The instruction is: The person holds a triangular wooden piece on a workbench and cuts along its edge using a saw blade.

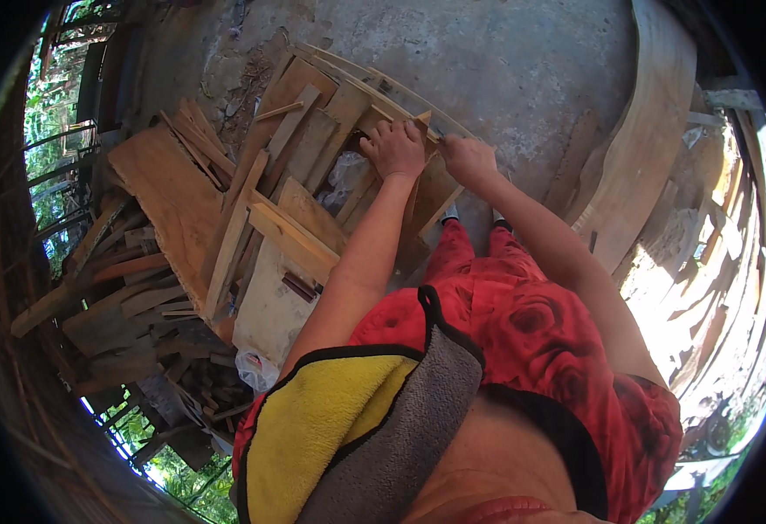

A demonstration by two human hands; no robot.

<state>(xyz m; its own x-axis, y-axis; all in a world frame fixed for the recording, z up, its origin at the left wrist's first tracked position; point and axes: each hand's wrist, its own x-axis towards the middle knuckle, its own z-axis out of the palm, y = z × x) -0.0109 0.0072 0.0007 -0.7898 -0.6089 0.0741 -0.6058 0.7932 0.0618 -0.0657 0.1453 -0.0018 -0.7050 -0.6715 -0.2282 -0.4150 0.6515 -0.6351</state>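
Note:
Both my hands are together over the far end of a cluttered wooden workbench. My left hand [393, 148] lies back-up with its fingers curled down over a piece of wood [421, 119] at the bench's edge. Just right of it, my right hand [469, 162] is closed in a fist beside a long thin wooden strip [435, 113]. What the right fist grips is hidden under the fingers. Left of my left hand, a crumpled clear plastic bag [342, 177] lies among short boards. A thick wooden bar [294, 237] lies nearer, beside my left forearm.
A wide rough-edged board [166, 196] leans at the left, above a heap of scrap wood [121, 306]. A large curved wooden sheet [641, 148] stands at the right. Concrete floor [523, 70] lies beyond the bench. A yellow and grey cloth [357, 428] hangs against my front.

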